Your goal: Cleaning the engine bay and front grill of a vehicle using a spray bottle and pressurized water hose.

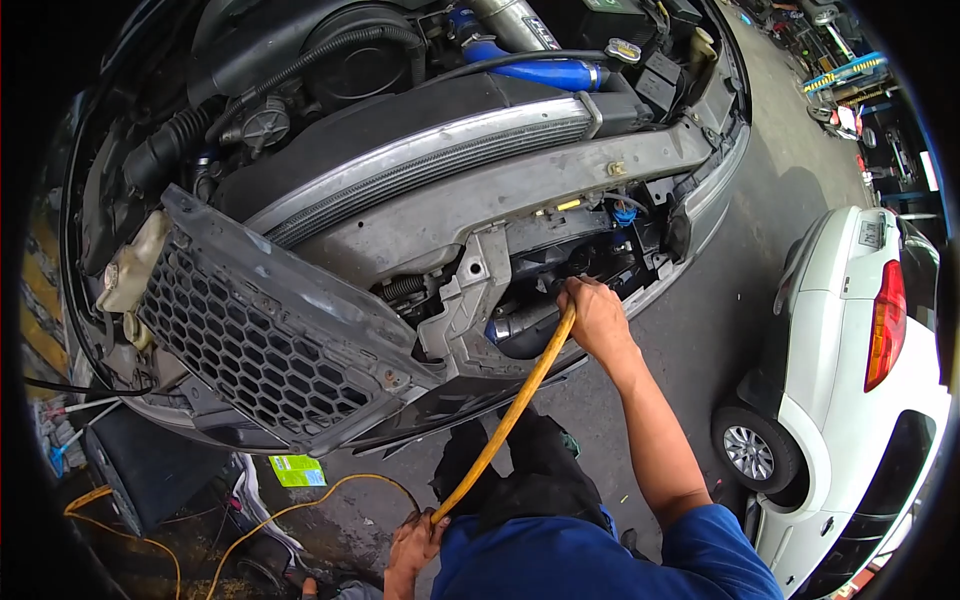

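My right hand (600, 319) grips the upper end of a yellow hose (517, 409) at the opening in the front of a car where a headlight would sit; what the hose end touches inside is hidden. My left hand (416, 541) holds the hose lower down, beside my waist, where a thinner yellow line runs off to the left. Inside the opening are dark parts, a blue connector (624, 214) and a metal pipe (517, 322). Above it run the grey front crossmember (517, 187) and a finned cooler (450, 154).
A honeycomb grille (255, 345) leans over the car's left-hand front in view. A white car (832, 360) stands at the right. On the floor lie a green packet (298, 471) and the thin yellow line (300, 506). Part of another person's hand (309, 586) shows at the bottom left.
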`<state>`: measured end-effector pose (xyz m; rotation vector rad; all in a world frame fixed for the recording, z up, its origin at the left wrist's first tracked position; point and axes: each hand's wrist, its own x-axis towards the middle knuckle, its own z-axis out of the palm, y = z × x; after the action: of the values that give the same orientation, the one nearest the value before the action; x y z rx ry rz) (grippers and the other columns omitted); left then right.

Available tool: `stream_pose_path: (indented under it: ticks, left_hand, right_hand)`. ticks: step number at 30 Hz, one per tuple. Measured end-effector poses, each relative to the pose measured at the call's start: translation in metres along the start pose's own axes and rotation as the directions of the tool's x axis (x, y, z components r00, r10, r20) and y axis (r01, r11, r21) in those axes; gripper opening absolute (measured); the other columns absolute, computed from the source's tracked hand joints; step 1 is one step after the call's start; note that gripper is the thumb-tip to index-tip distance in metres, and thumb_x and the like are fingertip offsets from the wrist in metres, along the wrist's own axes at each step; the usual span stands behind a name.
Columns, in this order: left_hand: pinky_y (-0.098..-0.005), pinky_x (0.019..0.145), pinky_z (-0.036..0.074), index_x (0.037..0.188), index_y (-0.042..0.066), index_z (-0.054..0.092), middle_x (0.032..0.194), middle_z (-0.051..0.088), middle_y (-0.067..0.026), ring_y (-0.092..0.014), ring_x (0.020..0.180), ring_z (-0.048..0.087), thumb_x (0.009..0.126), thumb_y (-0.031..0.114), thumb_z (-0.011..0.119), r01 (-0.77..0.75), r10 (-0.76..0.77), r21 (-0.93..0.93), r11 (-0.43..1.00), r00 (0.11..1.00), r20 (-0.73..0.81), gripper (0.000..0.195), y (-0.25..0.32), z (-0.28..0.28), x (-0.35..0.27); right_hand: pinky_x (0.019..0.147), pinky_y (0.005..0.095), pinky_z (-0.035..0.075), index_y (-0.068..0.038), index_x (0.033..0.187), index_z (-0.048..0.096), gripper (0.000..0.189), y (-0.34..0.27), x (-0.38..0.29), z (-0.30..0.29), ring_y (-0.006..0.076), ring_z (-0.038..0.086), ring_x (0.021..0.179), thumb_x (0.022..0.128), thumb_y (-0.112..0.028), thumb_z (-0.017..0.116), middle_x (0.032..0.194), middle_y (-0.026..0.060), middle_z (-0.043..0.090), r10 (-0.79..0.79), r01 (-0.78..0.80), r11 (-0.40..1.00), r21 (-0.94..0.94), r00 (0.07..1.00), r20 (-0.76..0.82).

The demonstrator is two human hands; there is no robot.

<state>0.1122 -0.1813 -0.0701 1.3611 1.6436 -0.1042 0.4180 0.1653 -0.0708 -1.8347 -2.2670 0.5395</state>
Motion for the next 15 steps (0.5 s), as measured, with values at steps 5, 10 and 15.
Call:
stream_pose_path:
  ticks: [5,10,15]
  left_hand:
    - [-0.0488,0.076,0.052,0.107,-0.001,0.063,0.090,0.066,-0.0233,-0.042,0.086,0.065,0.098,0.037,0.057,0.005,-0.006,-0.018,1.000,0.999,-0.045,0.039,0.016,0.006,0.001]
    - [-0.0478,0.073,0.053,0.105,-0.001,0.064,0.088,0.066,-0.0219,-0.041,0.084,0.065,0.096,0.035,0.062,0.016,-0.017,-0.029,0.999,0.997,-0.070,0.037,0.033,0.004,0.001]
    - [-0.0478,0.071,0.052,0.106,0.000,0.064,0.088,0.066,-0.0218,-0.041,0.082,0.065,0.095,0.034,0.063,0.009,-0.010,-0.008,1.000,0.993,-0.118,0.036,0.028,0.013,0.000]
  right_hand:
    - [0.076,0.0500,0.052,0.004,0.089,0.063,0.018,0.007,0.007,-0.002,0.0445,0.064,0.083,0.088,-0.014,0.061,0.084,0.0241,0.066,-0.032,0.026,0.985,0.170,0.999,0.033]
    - [0.075,0.0505,0.051,0.004,0.089,0.063,0.019,0.013,0.012,-0.009,0.0448,0.064,0.084,0.090,-0.015,0.060,0.084,0.0245,0.066,-0.048,0.035,0.979,0.200,0.997,0.061]
    - [0.077,0.0503,0.052,0.003,0.091,0.064,0.020,0.009,0.011,-0.012,0.0427,0.065,0.086,0.089,-0.016,0.060,0.088,0.0225,0.067,-0.083,0.053,0.969,0.241,0.990,0.112]
